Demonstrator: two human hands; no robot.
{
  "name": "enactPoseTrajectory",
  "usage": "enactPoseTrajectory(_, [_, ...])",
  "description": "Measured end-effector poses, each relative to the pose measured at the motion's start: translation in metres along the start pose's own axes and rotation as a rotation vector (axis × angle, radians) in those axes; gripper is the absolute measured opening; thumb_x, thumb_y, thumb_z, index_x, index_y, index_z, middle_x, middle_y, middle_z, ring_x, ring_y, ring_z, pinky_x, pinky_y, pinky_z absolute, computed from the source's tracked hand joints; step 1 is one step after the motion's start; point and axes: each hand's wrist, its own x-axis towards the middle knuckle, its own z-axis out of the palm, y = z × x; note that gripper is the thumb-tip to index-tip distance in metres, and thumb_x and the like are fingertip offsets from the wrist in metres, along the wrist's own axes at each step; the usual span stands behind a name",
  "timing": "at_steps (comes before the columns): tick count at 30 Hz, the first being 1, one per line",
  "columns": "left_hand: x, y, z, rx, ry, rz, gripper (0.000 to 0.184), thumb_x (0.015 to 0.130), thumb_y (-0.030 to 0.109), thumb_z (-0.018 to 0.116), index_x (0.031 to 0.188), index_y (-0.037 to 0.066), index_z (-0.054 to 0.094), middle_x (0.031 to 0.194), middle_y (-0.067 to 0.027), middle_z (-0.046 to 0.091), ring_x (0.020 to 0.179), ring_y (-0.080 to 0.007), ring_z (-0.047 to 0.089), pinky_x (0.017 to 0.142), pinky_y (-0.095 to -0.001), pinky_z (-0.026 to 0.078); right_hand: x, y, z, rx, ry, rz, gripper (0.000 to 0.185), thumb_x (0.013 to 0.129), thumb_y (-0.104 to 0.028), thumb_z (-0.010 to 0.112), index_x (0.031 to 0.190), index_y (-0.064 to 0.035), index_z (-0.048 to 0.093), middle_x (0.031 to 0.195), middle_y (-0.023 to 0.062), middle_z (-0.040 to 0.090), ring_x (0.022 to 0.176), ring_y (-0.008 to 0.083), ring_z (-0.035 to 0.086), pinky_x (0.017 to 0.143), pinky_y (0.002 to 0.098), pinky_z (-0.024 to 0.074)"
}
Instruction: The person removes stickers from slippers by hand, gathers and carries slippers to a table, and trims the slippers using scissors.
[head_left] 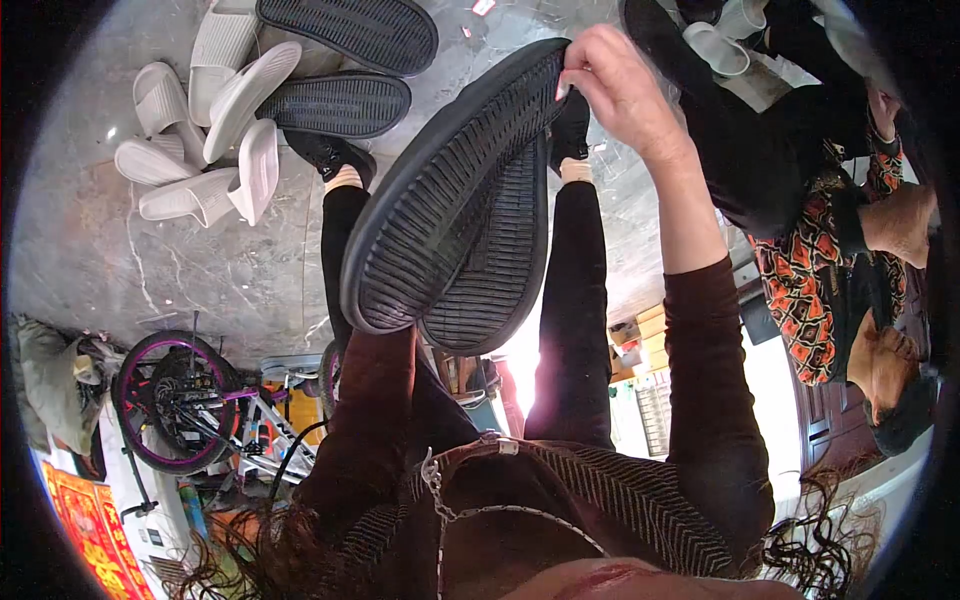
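Two black slippers point(450, 190) hang in front of the person's legs point(575, 290), ridged soles toward the camera. The nearer one slants across the other and covers much of it, so their straps cannot be seen. The fingers of the right hand point(625, 95) are clamped on the upper end of the slippers; whether they grip one or both is hard to tell. The left sleeve point(380, 385) runs up behind the lower end, and the soles hide the left hand, so its fingers cannot be made out. The slippers also block part of the floor point(250, 275) and lie in front of one black shoe point(570, 125).

Left of them on the floor are a cluster of pale slippers point(225, 110) and two black soles point(345, 35), the upper one cut off by the frame. On the right sits another person in a patterned garment point(805, 285), largely lost in the dark rim, with clear slippers point(722, 52) nearby. A bicycle point(185, 400) stands lower left, partly screened by the left sleeve, above a red banner point(95, 530). Glare washes out the gap between the legs.
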Motion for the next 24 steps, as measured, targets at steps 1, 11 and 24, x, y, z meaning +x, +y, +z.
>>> enactPoseTrajectory(1, [-0.003, -0.001, -0.002, -0.008, 0.001, 0.001, 0.018, 0.082, 0.020, 0.056, 0.079, 0.002, 0.058, 0.078, -0.0007, 0.058, 0.071, -0.0091, 0.052, 0.061, -0.0255, 0.040, -0.001, -0.002, -0.001, -0.035, -0.012, 0.001, 0.015, 0.070, 0.004, 0.060, 0.079, -0.0021, 0.048, 0.083, 0.0063, 0.051, 0.080, 0.0234, 0.051, 0.071, 0.0307, 0.0414])
enactPoseTrajectory(11, [0.003, -0.002, -0.005, -0.014, -0.004, -0.013, 0.018, 0.082, 0.020, 0.057, 0.077, 0.003, 0.058, 0.077, -0.0004, 0.058, 0.070, -0.0087, 0.051, 0.059, -0.0258, 0.039, -0.021, -0.012, 0.017, -0.065, 0.247, -0.039, 0.018, 0.071, 0.005, 0.058, 0.083, -0.0010, 0.045, 0.089, 0.0136, 0.052, 0.084, 0.0299, 0.051, 0.075, 0.0342, 0.0423])
enactPoseTrajectory(24, [0.005, -0.004, 0.001, -0.015, -0.005, -0.025, 0.018, 0.081, 0.019, 0.057, 0.074, 0.003, 0.058, 0.075, 0.0000, 0.058, 0.068, -0.0082, 0.051, 0.058, -0.0262, 0.038, -0.020, -0.014, 0.017, 1.049, 0.623, 0.410, 0.008, 0.081, 0.001, 0.052, 0.086, -0.0017, 0.046, 0.090, 0.0097, 0.057, 0.081, 0.0175, 0.056, 0.072, 0.0301, 0.0461])
